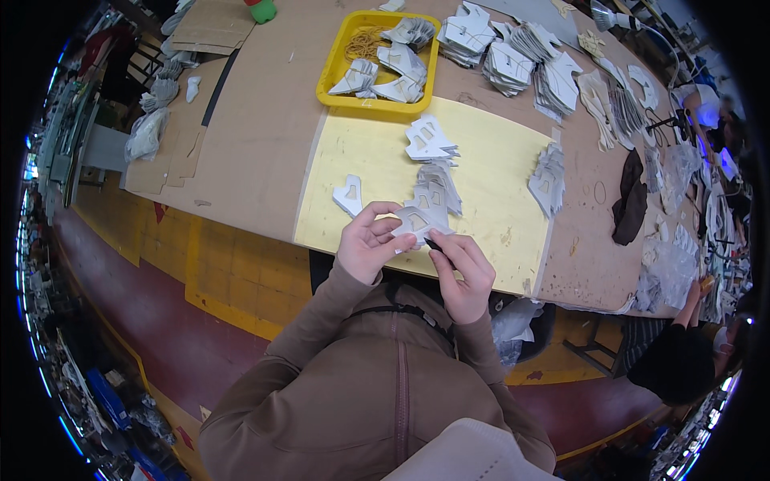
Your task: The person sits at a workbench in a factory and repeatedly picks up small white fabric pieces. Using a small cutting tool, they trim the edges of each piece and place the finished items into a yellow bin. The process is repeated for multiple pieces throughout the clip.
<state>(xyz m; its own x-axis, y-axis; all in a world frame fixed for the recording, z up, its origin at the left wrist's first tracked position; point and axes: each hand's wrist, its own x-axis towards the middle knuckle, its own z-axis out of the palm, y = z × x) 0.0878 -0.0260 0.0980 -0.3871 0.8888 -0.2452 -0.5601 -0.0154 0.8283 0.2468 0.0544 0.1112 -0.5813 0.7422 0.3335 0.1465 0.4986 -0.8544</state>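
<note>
Above the pale yellow sheet (489, 216), my left hand (369, 247) pinches a white shoe-part-like piece (414, 222) with cut-out openings. My right hand (465, 276) is closed around a small black tool (433, 244) whose kind I cannot make out; its fingertips meet the piece's right edge. Just beyond my hands lies a fanned stack of similar white pieces (439, 180), partly behind the held one. Another stack (429, 138) lies farther off. A single piece (347, 195) rests to the left of them.
A yellow tray (323, 80) with bundled pieces and rubber bands stands at the far side. More stacks (508, 64) lie at the far right, one stack (548, 180) on the sheet's right edge. A dark cloth (630, 199) lies farther right. A co-worker (678, 361) sits at the right.
</note>
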